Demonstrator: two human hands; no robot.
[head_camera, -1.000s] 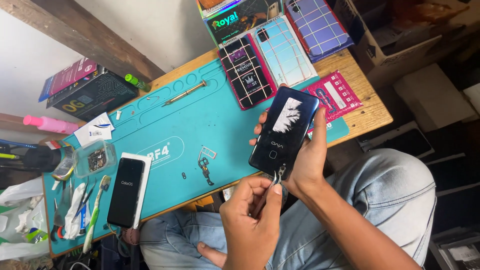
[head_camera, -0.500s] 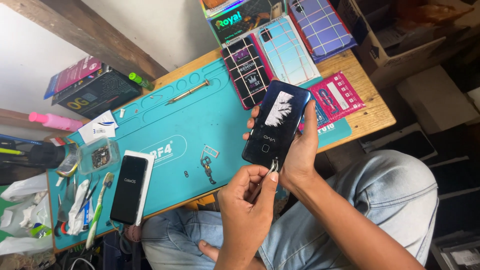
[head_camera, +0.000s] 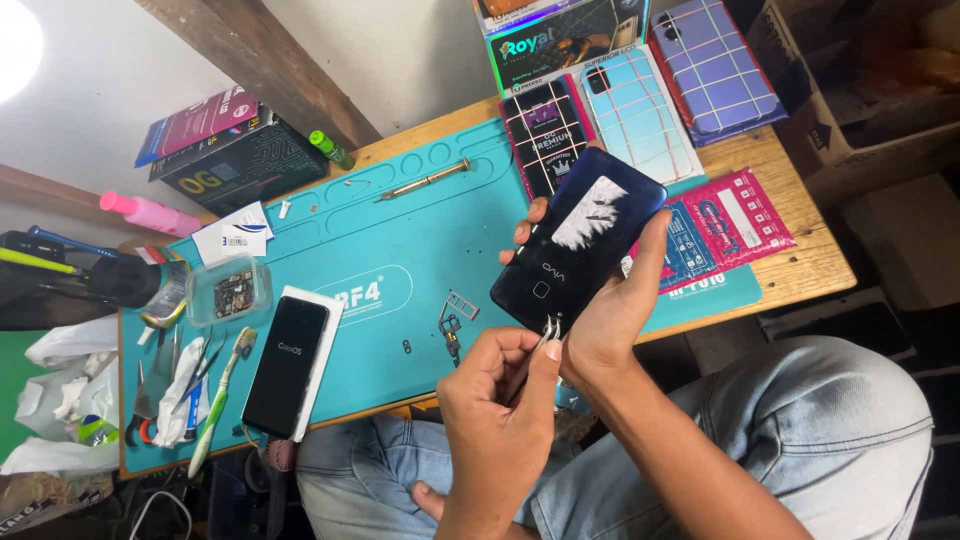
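Right hand (head_camera: 612, 315) wrapped around dark blue phone (head_camera: 578, 254), back side up, tilted, held above the near edge of the teal mat (head_camera: 400, 240); fingers (head_camera: 648, 255) along the right edge, thumb at the lower corner. Left hand (head_camera: 498, 400) closed in a pinch on thin metal tweezers (head_camera: 545, 335), tips touching the bottom edge of the phone just beside the right thumb. Both hands close together, touching at the phone's lower end, over the lap in blue jeans (head_camera: 800, 440).

On the mat: small keys or metal bits (head_camera: 450, 330) just left of the hands, small rectangular tray piece (head_camera: 461, 305) beside them. Second black phone (head_camera: 287, 365) screen up, lying on a white box (head_camera: 325, 340) near the mat's left part. Screwdriver (head_camera: 423, 180) lying at the far side of the mat. Clear plastic tub (head_camera: 228, 290) with small parts near the left edge. White toothbrush with green (head_camera: 220, 395) and other tools (head_camera: 170, 385) at the left end.

Beyond the mat: phone cases (head_camera: 640, 115) in a row at the far right, pink packet (head_camera: 725, 225) under the held phone's right side, black box (head_camera: 235, 160) and pink bottle (head_camera: 150, 213) at far left, green marker (head_camera: 330, 150) beside the box. Wooden table (head_camera: 800, 250) under everything.
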